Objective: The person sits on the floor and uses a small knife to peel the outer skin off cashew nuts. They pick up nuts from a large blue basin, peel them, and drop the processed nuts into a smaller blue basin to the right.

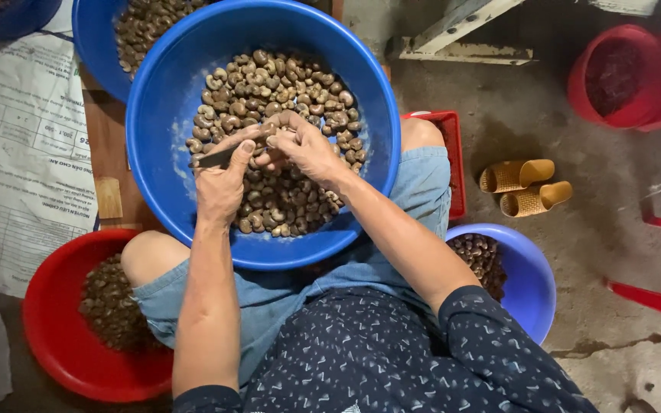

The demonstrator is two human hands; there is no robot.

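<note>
Both hands meet above the middle of a large blue basin [162,122] resting on the person's lap; the left hand [222,183] is closed around a small knife [214,159], its dark blade pointing left past the knuckles; the right hand [305,147] pinches a single nut [269,130] between thumb and fingertips, just beside the left thumb, so the two hands touch over the heap; the nut sits at the top of the gap between them, right above the pile of brown shelled nuts [284,84] that fills the basin's floor; a second blue basin [93,46] of the same nuts lies behind at upper left, partly hidden; a red bowl [47,336] with darker bits stands on the floor by the left knee; a smaller blue bowl [533,283] of nuts stands by the right hip; the floor [545,115] is bare, cracked concrete; a pair of yellow sandals [525,187] lies on it to the right, a red bucket [625,76] farther off; printed sacking [17,145] covers the ground at left.
</note>
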